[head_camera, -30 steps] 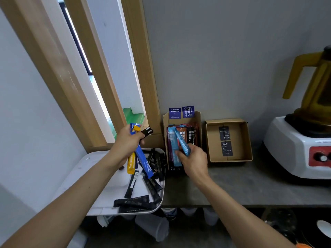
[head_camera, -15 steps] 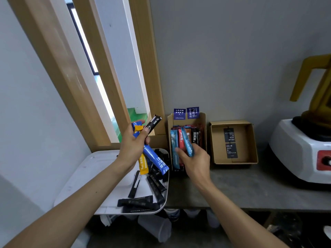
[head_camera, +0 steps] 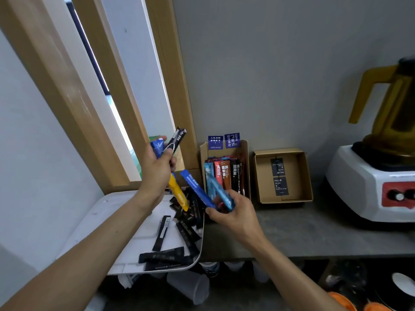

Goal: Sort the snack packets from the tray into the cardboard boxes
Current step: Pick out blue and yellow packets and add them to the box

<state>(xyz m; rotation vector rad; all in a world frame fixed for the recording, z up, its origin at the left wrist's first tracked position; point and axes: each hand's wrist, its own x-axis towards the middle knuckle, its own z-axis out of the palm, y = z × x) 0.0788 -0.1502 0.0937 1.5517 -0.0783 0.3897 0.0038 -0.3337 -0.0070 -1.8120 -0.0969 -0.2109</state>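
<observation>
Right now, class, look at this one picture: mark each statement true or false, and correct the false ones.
1. The left grip holds a bunch of packets in several colours. True.
2. The right grip is empty. False: it holds a light-blue packet.
3. The loose packets lying on the tray are black. True.
4. The box nearer the blender is packed with coloured packets. False: those stand in the other box, beside the tray; this one, next to the blender, holds only flat black pieces.
</observation>
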